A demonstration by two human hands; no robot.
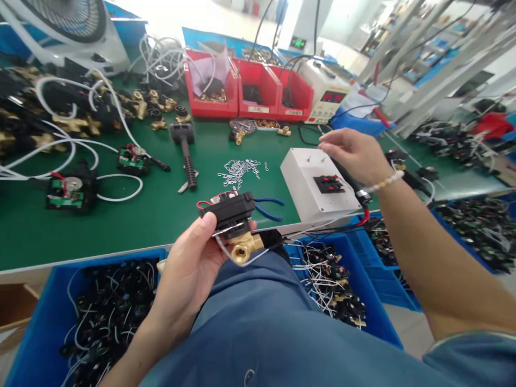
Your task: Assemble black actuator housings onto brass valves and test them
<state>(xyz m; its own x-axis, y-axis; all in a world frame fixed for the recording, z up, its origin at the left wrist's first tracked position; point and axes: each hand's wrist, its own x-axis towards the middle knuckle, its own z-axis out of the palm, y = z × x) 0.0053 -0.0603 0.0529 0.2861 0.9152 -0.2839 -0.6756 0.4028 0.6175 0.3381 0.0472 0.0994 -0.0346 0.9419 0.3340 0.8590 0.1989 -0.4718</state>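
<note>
My left hand (197, 263) is closed around a motorized ball valve (228, 209), with the thumb on its black housing. Its brass body (244, 248) faces me, and red wires and a white cable come off it. My right hand (355, 153) hovers at the upper right of a white box (298, 188), its fingers loosely stretched to the left. No object shows in its fingers. Below that hand, a black stick-shaped tool (349, 180) lies along the box, partly hidden. Behind the valve are blue-handled pliers (270, 208) and a pile of metal clips (239, 173).
A black hammer (186, 156) and two opened actuators with green boards (66, 192) lie on the green table (133, 231). Red bins (215, 105) and a power supply (326, 94) stand behind. Blue crates (34, 322) of valve parts sit below the edge. Loose cables cross the left side.
</note>
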